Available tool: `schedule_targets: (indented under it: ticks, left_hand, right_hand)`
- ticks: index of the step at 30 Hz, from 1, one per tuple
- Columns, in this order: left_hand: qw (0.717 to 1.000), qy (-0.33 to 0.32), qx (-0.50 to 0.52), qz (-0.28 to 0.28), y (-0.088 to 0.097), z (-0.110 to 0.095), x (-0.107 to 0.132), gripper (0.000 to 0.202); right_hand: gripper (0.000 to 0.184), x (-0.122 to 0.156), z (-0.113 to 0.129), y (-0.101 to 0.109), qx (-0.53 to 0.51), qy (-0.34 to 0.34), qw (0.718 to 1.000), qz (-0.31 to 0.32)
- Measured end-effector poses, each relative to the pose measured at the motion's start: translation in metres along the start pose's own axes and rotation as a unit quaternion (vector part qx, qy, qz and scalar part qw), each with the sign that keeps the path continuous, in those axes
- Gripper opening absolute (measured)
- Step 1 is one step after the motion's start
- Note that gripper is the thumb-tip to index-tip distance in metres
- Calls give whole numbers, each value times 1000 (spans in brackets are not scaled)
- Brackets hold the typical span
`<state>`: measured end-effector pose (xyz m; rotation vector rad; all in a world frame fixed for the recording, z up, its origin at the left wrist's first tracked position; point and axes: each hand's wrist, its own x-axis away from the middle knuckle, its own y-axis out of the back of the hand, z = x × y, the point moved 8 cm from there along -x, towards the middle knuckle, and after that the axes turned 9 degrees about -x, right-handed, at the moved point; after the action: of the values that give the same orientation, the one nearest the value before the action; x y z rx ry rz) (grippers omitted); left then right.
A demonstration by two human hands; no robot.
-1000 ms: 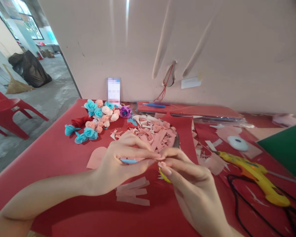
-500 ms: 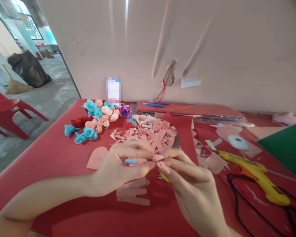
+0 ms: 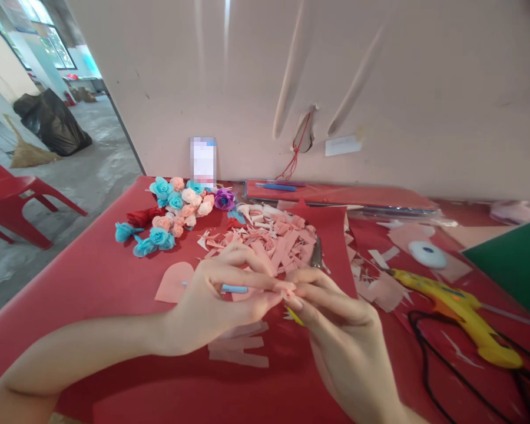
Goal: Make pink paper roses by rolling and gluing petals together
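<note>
My left hand [image 3: 223, 294] is closed in a pinch over the red table [image 3: 92, 277], holding a small pink paper piece at its fingertips, with a thin blue tool [image 3: 234, 288] lying just behind the fingers. Fingertip to fingertip with it, my right hand [image 3: 335, 324] is also pinched shut on the same pink piece; something yellow [image 3: 294, 316] shows under its fingers. Pink paper strips [image 3: 238, 344] lie beneath both hands. A pile of pink paper scraps [image 3: 274, 238] sits just beyond them.
Finished paper roses [image 3: 176, 212] in blue, pink, red and purple lie at the back left. A pink heart cutout [image 3: 174, 281] lies left of my hands. A yellow glue gun [image 3: 459, 312] with black cord, a white round item [image 3: 427, 254] and green sheet [image 3: 512, 265] are right.
The fingers of both hands have shifted slightly while working the pink piece; more of the blue tool shows behind my left fingers. The hands stay in place.
</note>
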<state>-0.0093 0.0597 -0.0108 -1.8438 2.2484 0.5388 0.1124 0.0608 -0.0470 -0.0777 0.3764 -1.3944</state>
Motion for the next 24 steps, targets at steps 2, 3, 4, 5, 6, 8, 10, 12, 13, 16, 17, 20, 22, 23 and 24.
schedule_targets:
  ticks: [2,3,4,5,6,8,10,12,13,16,17,20,22,23,24]
  left_hand:
    - [1000,-14,-24,7,-1,-2,0,29]
    - [999,-26,-36,7,-1,-3,0,26]
    - [998,-38,-49,5,0,-5,0,23]
    - [997,-49,-63,3,0,-6,0,20]
    - [995,-60,-76,1,1,-8,0,16]
    - [993,-76,-95,-5,3,-10,0,12]
    - [991,-84,-105,-5,4,-11,1,11]
    - [991,-83,-107,-2,4,-10,1,10]
    - [991,-81,-107,-1,4,-9,1,10]
    - [991,-83,-106,1,4,-8,1,10]
    - [991,-85,-106,3,4,-8,1,10]
    - [990,-89,-105,9,3,-8,0,11]
    - [991,-91,-97,9,3,-9,-1,12]
    - [991,-92,-92,10,3,-9,-1,12]
    - [992,-90,-88,12,3,-9,-1,12]
  right_hand:
    - [9,0,-1,1,-4,-4,1000,-3]
    - [9,1,-2,1,-5,-5,1000,-5]
    - [9,1,-2,1,-7,-5,1000,-3]
    - [9,1,-3,1,-8,-4,1000,-1]
    - [10,1,-3,1,-10,-3,1000,2]
    - [10,1,-3,0,-12,-2,1000,8]
    - [9,0,-4,-1,-10,-8,1000,11]
    - [8,-1,-5,-1,-4,-13,1000,11]
    - [8,-1,-4,-2,0,-13,1000,11]
    - [8,-2,-4,-2,9,-10,1000,12]
    - [8,-1,-4,-2,12,-11,1000,10]
    - [5,-1,-4,0,15,-12,1000,2]
    - [3,0,-4,1,11,-13,1000,-6]
    - [2,0,-4,2,7,-16,1000,-13]
    - [4,0,-5,3,3,-22,999,-22]
